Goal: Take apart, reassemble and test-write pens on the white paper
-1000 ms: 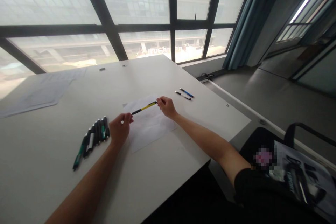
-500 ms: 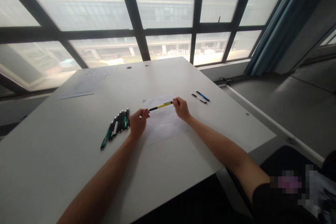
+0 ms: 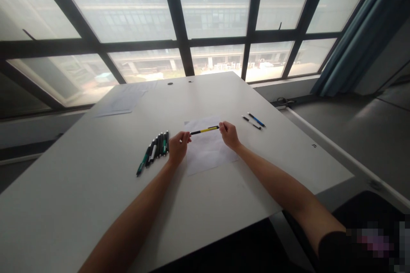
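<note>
A yellow and black pen point(image 3: 205, 130) is stretched between my two hands, held nearly level above a white sheet of paper point(image 3: 208, 153). My left hand point(image 3: 178, 147) pinches its black end. At the other end, by the clip, the fingers of my right hand point(image 3: 229, 135) are closed on it. Just left of my left hand, several black and green pens point(image 3: 153, 150) lie side by side on the table. Beyond my right hand lie a blue pen point(image 3: 256, 120) and a black and white pen point(image 3: 252, 123).
The white table point(image 3: 198, 226) reaches to large framed windows. More paper sheets point(image 3: 121, 101) lie at its far left. A blue curtain point(image 3: 352, 30) hangs at the right, and a white rail point(image 3: 336, 153) runs past the table's right side.
The whole view has shifted, so the table and hands appear further right. Both hands keep hold of the pen, with little visible movement relative to the paper.
</note>
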Available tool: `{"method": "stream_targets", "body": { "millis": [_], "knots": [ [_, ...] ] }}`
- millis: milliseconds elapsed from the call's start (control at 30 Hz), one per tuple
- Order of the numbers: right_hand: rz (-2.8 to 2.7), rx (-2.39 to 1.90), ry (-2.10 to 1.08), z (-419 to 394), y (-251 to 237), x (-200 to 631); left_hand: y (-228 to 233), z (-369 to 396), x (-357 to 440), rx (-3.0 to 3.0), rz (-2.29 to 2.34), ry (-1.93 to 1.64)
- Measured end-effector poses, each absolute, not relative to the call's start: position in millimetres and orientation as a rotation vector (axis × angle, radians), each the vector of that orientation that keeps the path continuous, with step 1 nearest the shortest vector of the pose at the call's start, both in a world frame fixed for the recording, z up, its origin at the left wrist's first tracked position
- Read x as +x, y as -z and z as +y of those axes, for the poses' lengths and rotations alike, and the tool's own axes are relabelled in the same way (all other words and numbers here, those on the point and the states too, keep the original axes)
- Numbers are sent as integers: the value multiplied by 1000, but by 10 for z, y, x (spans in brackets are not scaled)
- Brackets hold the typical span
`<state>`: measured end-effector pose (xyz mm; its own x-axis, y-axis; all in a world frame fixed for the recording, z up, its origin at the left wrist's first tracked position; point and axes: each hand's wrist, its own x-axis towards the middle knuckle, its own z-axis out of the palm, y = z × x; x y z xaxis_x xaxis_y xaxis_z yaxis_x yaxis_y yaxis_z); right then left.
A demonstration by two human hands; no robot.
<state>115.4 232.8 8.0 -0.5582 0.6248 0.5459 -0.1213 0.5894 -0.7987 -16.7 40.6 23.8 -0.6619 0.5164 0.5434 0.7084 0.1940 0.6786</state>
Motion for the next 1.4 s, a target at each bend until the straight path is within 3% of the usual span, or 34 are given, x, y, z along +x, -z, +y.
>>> {"method": "stream_targets", "body": {
  "millis": [433, 633, 900, 1400],
  "knots": [
    [-1826, -461, -1177, 2276, -73, 1009, -178, 384, -188, -1146, -2252, 1537],
    [-1869, -333, -1493, 2295, -136, 873, -183, 377, -186, -1111, -2237, 1567],
    [-1947, -261, -1539, 2363, -43, 963, -113, 426, -235, -1172, -2243, 1683],
    [-1911, -261, -1608, 2215, -74, 1125, -208, 366, -166, -1512, -2197, 1331]
  ]
}}
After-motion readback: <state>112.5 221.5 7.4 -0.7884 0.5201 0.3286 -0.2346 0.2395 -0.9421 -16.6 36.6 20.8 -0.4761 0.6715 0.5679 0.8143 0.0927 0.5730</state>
